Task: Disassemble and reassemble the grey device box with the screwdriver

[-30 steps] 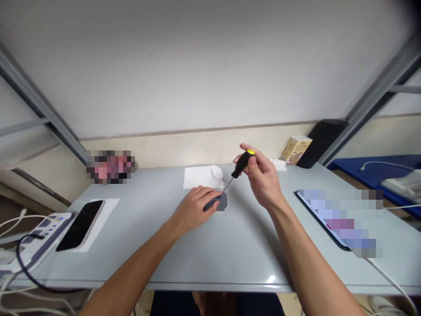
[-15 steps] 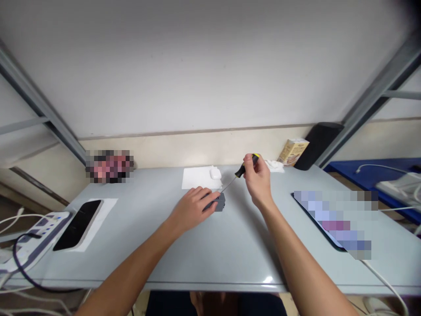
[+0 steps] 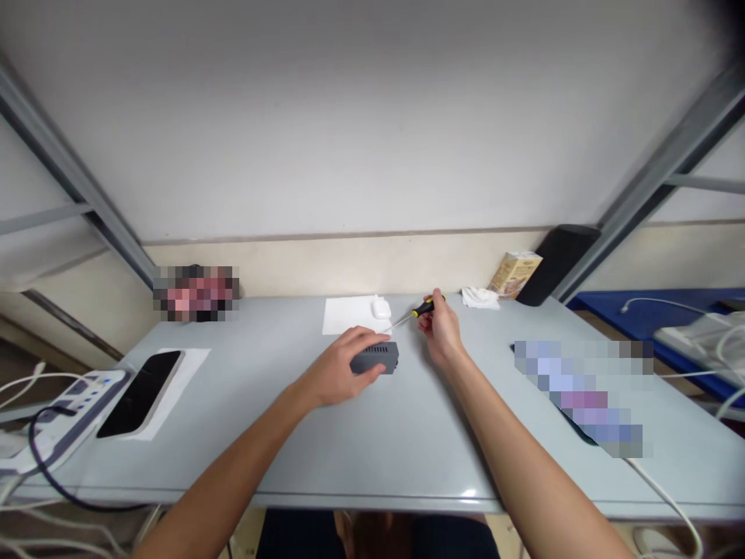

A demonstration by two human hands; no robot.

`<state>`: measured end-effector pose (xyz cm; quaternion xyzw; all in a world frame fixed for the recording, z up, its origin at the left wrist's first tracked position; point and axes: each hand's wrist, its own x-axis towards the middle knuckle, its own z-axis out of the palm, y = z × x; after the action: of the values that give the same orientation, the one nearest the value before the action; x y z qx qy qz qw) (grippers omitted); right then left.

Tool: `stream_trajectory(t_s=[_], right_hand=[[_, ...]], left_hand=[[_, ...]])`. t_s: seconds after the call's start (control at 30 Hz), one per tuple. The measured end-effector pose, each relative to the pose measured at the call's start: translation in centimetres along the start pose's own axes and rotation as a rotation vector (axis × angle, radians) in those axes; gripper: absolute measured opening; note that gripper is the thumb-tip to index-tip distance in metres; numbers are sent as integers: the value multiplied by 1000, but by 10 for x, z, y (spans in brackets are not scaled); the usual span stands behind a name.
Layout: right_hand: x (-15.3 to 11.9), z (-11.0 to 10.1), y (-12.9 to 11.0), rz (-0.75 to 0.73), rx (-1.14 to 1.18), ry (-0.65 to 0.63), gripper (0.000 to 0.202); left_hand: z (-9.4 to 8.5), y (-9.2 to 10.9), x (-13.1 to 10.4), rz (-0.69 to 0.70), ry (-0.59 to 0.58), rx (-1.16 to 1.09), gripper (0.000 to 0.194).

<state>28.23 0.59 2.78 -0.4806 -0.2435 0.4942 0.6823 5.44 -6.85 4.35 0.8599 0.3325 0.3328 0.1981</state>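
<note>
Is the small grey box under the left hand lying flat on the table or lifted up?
Lying flat: the grey box rests on the table, its vented side facing the camera, and the left hand grips it from above.

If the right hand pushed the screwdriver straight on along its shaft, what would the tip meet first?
The right hand aims the screwdriver leftward; its tip would probably meet the white paper, possibly the left hand; depth is unclear.

Grey box, black-handled screwdriver tilted
</note>
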Motion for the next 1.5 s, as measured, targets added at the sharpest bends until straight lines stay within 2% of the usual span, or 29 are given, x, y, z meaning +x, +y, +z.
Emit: stream_trajectory(t_s=[0.07,0.13,0.2,0.27,0.43,0.57,0.7,0.77,0.9,1.03,1.13,1.3,1.4,1.5], right_hand=[[2,-1,2,5,10,-21,49],[4,-3,2,7,24,-39,54],[5,-4,2,6,33,-65,58],[6,-5,1,-24,23,-74,59],[-1,-1,-7,-278,-38,30,55],[-17,1,-11,-513,-134,-8,48],[-41,6,-5,-743,-325,-134,46],[-52,8,1,-802,-412,-161,43],[-65,11,12,-1017,-589,-254,31],[-65,10,18,-1194,-597,-227,29],[-62,9,20,-1240,-585,-191,28],[-63,9,20,-1285,-575,-215,23],[-65,10,19,-1205,-601,-212,27],[-71,12,18,-1048,-539,-180,32]], left_hand=[[-7,-1,0,-71,-10,-133,36],[-13,-6,1,-126,-8,-195,23],[-14,-15,2,-182,38,-229,15],[-11,-24,2,-234,99,-260,17],[1,-44,1,-355,179,-176,28],[9,-54,0,-407,181,-121,33],[11,-54,-1,-379,226,-92,32],[9,-52,-1,-328,245,-70,33],[3,-50,0,-227,205,12,32],[-1,-50,0,-153,167,89,31],[-1,-49,0,-123,148,109,31],[-2,-41,1,-77,144,129,28],[-2,-37,1,-70,138,127,26],[-4,-35,1,-55,131,130,26]])
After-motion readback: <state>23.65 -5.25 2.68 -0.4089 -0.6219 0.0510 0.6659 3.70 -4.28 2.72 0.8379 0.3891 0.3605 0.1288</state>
